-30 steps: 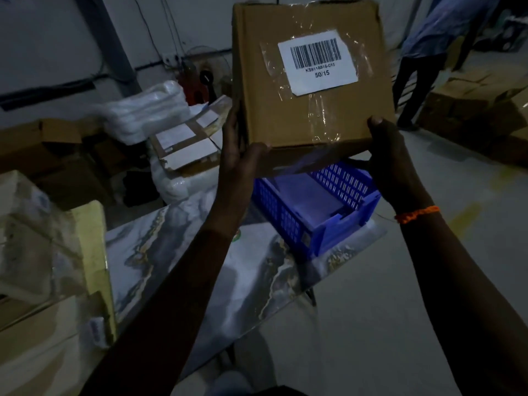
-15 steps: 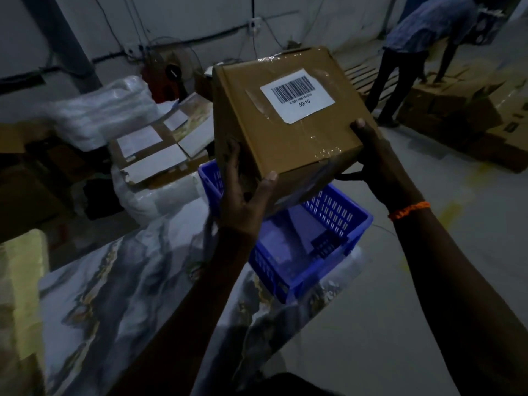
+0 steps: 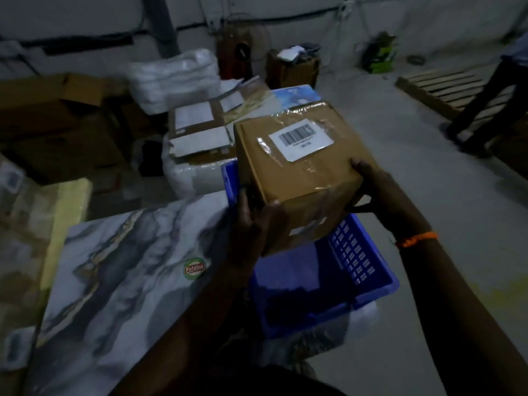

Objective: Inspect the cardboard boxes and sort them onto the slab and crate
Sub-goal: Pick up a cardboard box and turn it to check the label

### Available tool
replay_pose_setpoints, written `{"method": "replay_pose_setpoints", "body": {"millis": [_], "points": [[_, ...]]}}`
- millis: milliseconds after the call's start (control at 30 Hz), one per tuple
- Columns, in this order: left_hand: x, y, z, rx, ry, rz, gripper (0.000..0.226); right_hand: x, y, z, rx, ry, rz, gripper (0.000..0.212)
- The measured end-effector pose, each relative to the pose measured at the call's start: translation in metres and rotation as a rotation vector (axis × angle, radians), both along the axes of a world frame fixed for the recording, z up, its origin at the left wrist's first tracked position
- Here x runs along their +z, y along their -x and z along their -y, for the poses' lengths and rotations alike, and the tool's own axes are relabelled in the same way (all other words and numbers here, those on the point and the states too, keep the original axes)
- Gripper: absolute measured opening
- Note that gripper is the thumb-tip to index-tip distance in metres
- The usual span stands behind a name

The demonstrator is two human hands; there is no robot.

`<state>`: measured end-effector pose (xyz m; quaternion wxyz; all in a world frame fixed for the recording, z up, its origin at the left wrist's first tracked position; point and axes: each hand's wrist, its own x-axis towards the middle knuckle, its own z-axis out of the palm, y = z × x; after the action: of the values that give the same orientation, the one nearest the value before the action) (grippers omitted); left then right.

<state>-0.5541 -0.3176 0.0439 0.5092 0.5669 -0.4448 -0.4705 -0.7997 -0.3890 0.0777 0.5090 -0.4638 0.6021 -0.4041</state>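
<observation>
I hold a taped brown cardboard box (image 3: 297,172) with a white barcode label on its top face, just above the blue plastic crate (image 3: 363,270). My left hand (image 3: 257,224) grips its near left corner, thumb on the front face. My right hand (image 3: 380,190) grips the right side, with an orange band on that wrist. The crate sits on the right end of a marble-patterned slab (image 3: 120,281) that bears a round sticker. What lies in the crate is too dark to tell.
Behind the crate a white wrapped bundle (image 3: 194,172) carries flattened cartons with papers. Brown cartons (image 3: 57,118) pile up at the left. A wooden pallet (image 3: 445,87) and a person's legs (image 3: 485,95) are at the far right on the grey floor.
The box has come down from face height and tipped flat, label now facing up, low over the crate. My view has dropped towards the slab and crate.
</observation>
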Motion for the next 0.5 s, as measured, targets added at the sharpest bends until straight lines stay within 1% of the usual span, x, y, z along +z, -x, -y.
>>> {"method": "replay_pose_setpoints", "body": {"millis": [33,100,200,267,300,367,433,500], "points": [[-0.002,-0.002,0.005,0.044,-0.020,0.045,0.090,-0.007,-0.004,0.009,0.029,-0.022,0.003,0.035],[-0.014,-0.008,0.023,0.107,-0.054,0.082,0.088,-0.022,-0.007,0.029,0.059,-0.040,0.014,0.040],[-0.029,-0.015,0.045,0.139,-0.063,0.035,0.072,-0.040,-0.009,0.051,0.074,-0.079,0.039,0.061],[-0.041,-0.018,0.056,0.134,-0.071,0.041,0.057,-0.053,-0.009,0.057,0.113,-0.065,0.051,0.067],[-0.048,-0.019,0.060,0.130,-0.074,0.067,0.056,-0.059,-0.009,0.059,0.133,-0.049,0.049,0.068],[-0.058,-0.019,0.064,0.101,-0.071,0.107,0.065,-0.068,-0.006,0.058,0.151,-0.013,0.057,0.064],[-0.066,-0.020,0.067,0.104,-0.086,0.092,0.072,-0.074,-0.003,0.056,0.148,0.032,0.053,0.058],[-0.070,-0.024,0.072,0.089,-0.081,0.095,0.068,-0.075,-0.003,0.053,0.172,0.047,0.044,0.059]]}}
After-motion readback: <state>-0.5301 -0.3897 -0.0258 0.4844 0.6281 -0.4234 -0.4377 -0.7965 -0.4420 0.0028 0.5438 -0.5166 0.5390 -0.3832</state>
